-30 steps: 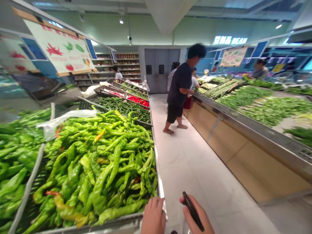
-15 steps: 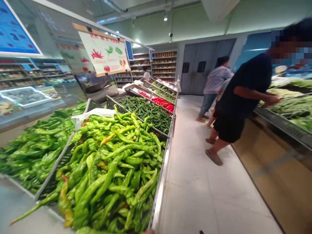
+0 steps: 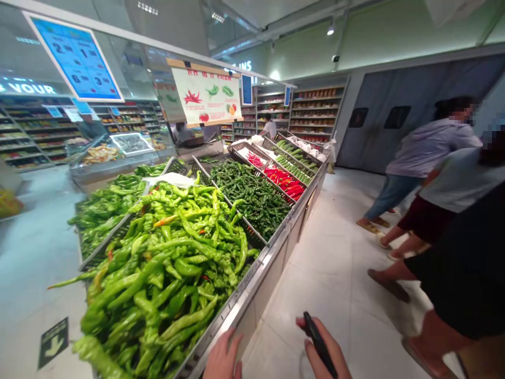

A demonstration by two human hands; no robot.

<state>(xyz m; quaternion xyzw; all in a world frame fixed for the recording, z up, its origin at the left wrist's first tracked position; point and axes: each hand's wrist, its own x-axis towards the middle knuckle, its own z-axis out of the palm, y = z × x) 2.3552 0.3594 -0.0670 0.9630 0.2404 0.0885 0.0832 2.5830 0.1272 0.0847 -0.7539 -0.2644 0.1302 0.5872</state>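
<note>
At the lower edge of the view, my left hand (image 3: 223, 358) has its fingers loosely spread and holds nothing. It is beside the metal rim (image 3: 240, 308) of the vegetable stand; whether it touches the rim I cannot tell. My right hand (image 3: 331, 345) is over the floor, with thumb and fingers closed on a slim black pen-like object (image 3: 315, 337). Long light-green peppers (image 3: 169, 273) are heaped in the crate closest to my left hand. Small dark-green peppers (image 3: 252, 195) fill the crate behind them, and red peppers (image 3: 284, 181) lie farther back.
Several people walk along the aisle at right, including a person in dark clothes (image 3: 469, 252) close by and one in a light purple top (image 3: 426, 137). More green peppers (image 3: 110, 205) lie at left. Grey double doors (image 3: 379, 142) stand behind. A pepper sign (image 3: 209, 97) hangs overhead.
My view has turned left and tilted, showing more of the stand and floor. Both my hands have come into the lower view. The person in dark clothes is now nearer the right edge.
</note>
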